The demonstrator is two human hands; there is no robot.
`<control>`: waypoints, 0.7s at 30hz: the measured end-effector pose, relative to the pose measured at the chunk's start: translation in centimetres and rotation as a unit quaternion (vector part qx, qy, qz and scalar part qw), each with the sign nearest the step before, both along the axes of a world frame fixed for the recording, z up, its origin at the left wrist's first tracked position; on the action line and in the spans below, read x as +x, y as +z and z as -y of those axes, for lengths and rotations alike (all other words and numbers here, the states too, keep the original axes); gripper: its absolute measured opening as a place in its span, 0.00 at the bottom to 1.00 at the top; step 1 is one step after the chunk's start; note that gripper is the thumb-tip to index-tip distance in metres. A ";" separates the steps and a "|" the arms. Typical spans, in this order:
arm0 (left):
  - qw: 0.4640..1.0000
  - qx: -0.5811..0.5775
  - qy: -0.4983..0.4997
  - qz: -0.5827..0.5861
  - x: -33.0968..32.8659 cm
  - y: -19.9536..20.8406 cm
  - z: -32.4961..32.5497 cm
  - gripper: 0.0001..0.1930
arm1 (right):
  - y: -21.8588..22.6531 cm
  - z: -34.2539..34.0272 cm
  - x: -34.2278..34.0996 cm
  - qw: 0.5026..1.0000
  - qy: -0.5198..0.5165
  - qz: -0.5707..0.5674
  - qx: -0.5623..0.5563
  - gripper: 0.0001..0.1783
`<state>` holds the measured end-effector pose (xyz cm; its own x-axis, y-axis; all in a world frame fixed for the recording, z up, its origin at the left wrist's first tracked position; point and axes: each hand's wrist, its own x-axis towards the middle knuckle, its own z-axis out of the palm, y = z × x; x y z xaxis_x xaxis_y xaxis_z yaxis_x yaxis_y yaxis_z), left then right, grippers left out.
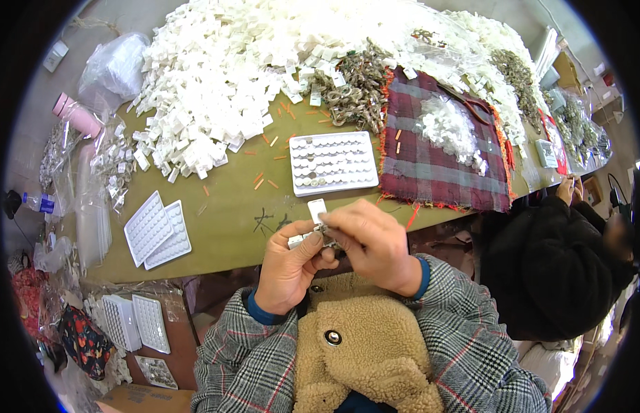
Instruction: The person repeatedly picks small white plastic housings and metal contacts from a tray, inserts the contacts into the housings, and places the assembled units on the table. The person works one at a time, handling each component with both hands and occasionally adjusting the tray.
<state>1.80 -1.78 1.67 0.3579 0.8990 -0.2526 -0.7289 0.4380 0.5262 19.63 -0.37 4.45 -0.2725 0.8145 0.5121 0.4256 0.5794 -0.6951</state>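
Just over the near edge of the table, my two hands meet around a small white plastic box (317,208) whose lid seems to stand up. My left hand (285,272) is closed, pinching the box from below between thumb and fingers. From the other side my right hand (375,241) comes in, its fingertips pressed together at the box; a small greyish piece shows there, too small to name. Beyond them lies a white tray (366,168) with rows of round cells, some holding small round pieces along the near rows.
A large heap of small white boxes (203,89) covers the far table. Bundles of grey-brown strands (361,89) lie beside a plaid cloth (402,165) with clear pieces (447,127) and scissors (475,107). Two white trays (149,227) lie at left. A person in black (554,268) sits at right.
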 end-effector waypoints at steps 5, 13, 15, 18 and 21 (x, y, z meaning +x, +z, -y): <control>0.996 0.024 0.006 -0.089 -0.1 0.4 -0.5 0.08 | -1.7 -2.1 1.0 0.982 0.042 0.045 0.179 0.21; 0.987 0.021 -0.047 -0.150 -0.3 1.1 -1.7 0.14 | -2.6 -7.4 3.7 0.978 -0.205 0.039 0.008 0.12; 0.988 0.012 -0.058 -0.145 -0.2 1.1 -1.9 0.14 | -2.5 -8.2 3.9 0.980 -0.176 0.086 0.022 0.14; 0.989 0.003 -0.065 -0.135 -0.2 1.1 -2.2 0.14 | -1.9 -8.4 4.0 0.978 -0.172 0.112 0.026 0.13; 0.990 0.002 -0.065 -0.122 -0.2 0.9 -2.3 0.15 | -1.2 -8.1 3.6 0.978 -0.171 0.116 0.035 0.10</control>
<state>1.57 0.55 2.58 0.3993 0.8505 -0.3423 -0.5177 0.5173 0.6815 23.23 7.76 3.29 -0.1062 0.8435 0.5266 0.7446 0.4184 -0.5201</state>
